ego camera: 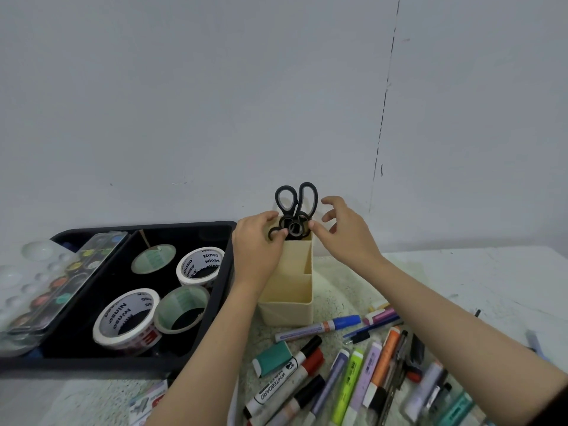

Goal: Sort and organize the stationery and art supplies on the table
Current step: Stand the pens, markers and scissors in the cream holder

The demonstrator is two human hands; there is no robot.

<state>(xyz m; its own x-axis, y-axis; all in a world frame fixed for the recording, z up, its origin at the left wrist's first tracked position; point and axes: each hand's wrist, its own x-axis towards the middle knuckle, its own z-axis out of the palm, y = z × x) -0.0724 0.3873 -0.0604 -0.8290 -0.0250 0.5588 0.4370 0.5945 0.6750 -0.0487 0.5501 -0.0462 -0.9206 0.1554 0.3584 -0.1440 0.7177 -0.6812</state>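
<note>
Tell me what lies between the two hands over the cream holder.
Black scissors, handles up in the far compartment of the cream holder, in the head view. The left hand pinches one small handle loop; the right hand is beside them.

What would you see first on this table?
Big black scissors stick handles-up out of a cream pen holder in the middle, with the left hand pinching a smaller scissors handle and the right hand close by. Tape rolls sit in the black tray on the left; markers lie scattered in front.
</note>
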